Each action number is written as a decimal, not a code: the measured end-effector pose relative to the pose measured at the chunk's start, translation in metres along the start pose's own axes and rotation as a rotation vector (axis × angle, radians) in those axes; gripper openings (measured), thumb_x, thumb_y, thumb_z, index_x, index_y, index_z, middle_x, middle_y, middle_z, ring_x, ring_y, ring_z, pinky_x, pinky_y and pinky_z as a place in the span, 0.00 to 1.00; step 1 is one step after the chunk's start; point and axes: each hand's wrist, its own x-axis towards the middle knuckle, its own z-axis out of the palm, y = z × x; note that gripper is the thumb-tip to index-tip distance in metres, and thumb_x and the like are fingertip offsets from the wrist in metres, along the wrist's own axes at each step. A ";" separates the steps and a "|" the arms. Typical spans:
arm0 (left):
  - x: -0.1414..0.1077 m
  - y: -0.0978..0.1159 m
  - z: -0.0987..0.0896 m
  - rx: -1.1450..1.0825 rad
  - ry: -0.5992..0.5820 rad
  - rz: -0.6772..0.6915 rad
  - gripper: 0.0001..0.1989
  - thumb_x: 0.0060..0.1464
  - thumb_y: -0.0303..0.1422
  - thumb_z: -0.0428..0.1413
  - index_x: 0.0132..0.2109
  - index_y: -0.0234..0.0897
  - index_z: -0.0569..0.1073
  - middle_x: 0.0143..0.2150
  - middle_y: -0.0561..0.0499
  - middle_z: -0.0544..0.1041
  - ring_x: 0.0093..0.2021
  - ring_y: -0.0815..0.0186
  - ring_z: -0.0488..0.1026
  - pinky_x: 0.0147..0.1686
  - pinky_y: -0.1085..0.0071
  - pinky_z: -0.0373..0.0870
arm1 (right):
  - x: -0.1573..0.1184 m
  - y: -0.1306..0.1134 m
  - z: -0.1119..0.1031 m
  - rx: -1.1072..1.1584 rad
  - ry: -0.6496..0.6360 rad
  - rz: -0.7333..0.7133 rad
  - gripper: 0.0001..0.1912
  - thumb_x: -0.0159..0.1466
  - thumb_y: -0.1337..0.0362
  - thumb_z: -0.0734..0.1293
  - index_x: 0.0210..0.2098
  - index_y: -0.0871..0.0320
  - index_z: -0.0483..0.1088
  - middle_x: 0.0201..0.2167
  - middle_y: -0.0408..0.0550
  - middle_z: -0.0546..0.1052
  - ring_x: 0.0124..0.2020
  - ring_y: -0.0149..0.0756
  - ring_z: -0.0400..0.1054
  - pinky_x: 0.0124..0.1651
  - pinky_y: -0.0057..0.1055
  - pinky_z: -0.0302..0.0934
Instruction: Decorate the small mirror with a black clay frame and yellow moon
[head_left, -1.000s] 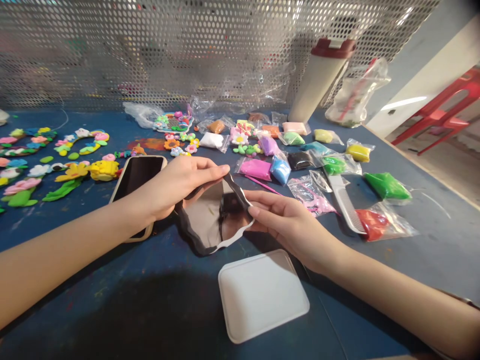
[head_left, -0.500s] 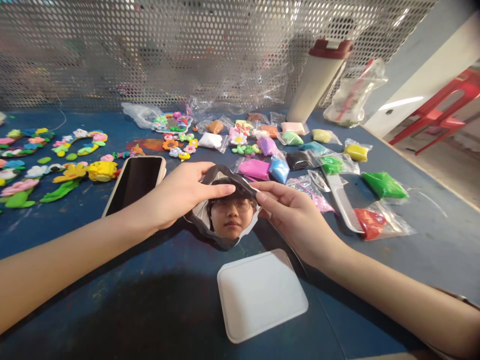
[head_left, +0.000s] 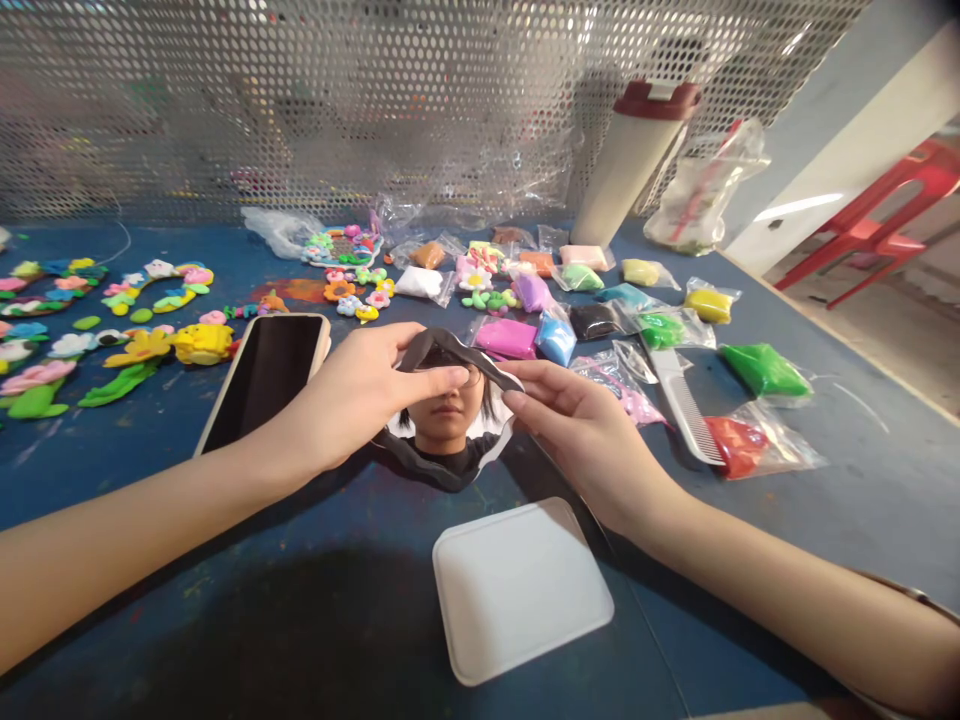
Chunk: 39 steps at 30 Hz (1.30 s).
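Both hands hold a small mirror [head_left: 448, 425] with a wavy black rim, tilted up so that part of a person shows in its glass. My left hand [head_left: 367, 390] grips its upper left side, the thumb lying across the top of the glass and the other fingers behind. At the upper right rim, my right hand [head_left: 577, 420] pinches the black edge between thumb and fingers. Below the mirror, a white rounded tray or lid [head_left: 523, 590] lies on the blue table [head_left: 262, 600].
A phone [head_left: 264, 375] lies left of the mirror. Clay flowers [head_left: 142, 346] spread over the far left. Bagged clay [head_left: 505, 337], a grey comb [head_left: 686, 405] and a tumbler [head_left: 634, 160] are behind and right. Perforated metal [head_left: 300, 100] stands at the back.
The mirror has tilted slightly, and its reflection now shows the lower face, neck and dark top. Both hands keep their hold, nearly in the same place.
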 end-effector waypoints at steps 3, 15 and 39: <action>0.000 0.001 -0.001 0.065 -0.028 0.047 0.13 0.47 0.42 0.62 0.34 0.37 0.75 0.32 0.52 0.77 0.33 0.64 0.71 0.30 0.71 0.62 | 0.001 0.001 -0.001 -0.001 -0.019 0.000 0.12 0.61 0.66 0.68 0.45 0.54 0.73 0.45 0.46 0.78 0.45 0.33 0.72 0.51 0.32 0.62; 0.000 0.000 0.000 -0.138 -0.031 -0.022 0.09 0.47 0.38 0.62 0.34 0.39 0.76 0.34 0.54 0.79 0.32 0.66 0.73 0.29 0.74 0.66 | 0.000 -0.002 -0.001 0.047 -0.065 -0.002 0.16 0.59 0.69 0.70 0.47 0.54 0.71 0.46 0.45 0.78 0.47 0.34 0.72 0.49 0.30 0.65; -0.001 0.001 0.000 -0.296 -0.056 -0.110 0.10 0.47 0.35 0.64 0.37 0.38 0.76 0.18 0.59 0.66 0.19 0.73 0.61 0.25 0.75 0.63 | -0.001 -0.004 -0.003 0.082 -0.126 0.007 0.21 0.57 0.70 0.71 0.50 0.54 0.69 0.51 0.47 0.75 0.53 0.36 0.68 0.56 0.34 0.63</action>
